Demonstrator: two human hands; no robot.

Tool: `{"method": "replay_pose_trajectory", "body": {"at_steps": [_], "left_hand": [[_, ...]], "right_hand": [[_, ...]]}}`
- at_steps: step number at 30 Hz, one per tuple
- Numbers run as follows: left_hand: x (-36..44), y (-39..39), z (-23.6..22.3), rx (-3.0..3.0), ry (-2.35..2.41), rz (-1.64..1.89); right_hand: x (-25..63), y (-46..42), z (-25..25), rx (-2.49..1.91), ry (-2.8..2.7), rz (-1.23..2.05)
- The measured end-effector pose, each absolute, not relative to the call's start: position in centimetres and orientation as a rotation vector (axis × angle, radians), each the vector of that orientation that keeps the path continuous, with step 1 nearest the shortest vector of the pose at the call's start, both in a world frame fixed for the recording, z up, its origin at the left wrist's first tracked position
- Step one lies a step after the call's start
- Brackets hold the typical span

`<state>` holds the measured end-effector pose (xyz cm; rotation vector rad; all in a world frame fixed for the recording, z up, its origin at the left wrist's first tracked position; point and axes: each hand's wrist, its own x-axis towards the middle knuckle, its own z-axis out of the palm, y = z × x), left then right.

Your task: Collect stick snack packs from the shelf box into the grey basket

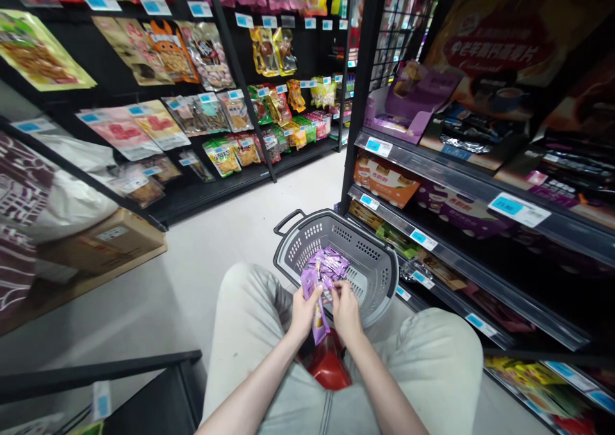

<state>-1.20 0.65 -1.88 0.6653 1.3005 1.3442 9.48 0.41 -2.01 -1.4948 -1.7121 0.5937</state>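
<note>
My left hand [303, 312] is closed around long purple sachets [319, 325] that stick out above and below the thumb. Beside it, my right hand [346, 308] pinches the end of a small purple sachet [328, 282] between thumb and fingers. Both hands are close together over the near rim of a grey shopping basket [369, 287] on the floor. Inside the basket lies a pile of purple sachets [331, 261], partly hidden behind my hands. Below my wrists, between my knees, a red seat [330, 366] shows.
Dark shelves with snack bags [211, 54] line the left and back. At right, close to the basket, a shelf unit [432, 172] holds an open purple display box [408, 105] and boxed goods. A cardboard box [103, 246] stands at left. Pale floor [218, 230] lies between.
</note>
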Motion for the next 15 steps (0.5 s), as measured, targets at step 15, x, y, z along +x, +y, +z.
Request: {"method": "replay_pose_trajectory", "body": {"at_steps": [15], "left_hand": [[-2.0, 1.2, -1.4, 0.709, 1.388, 1.392]], "right_hand": [[11.5, 1.3, -1.0, -1.312, -1.876, 1.016]]}}
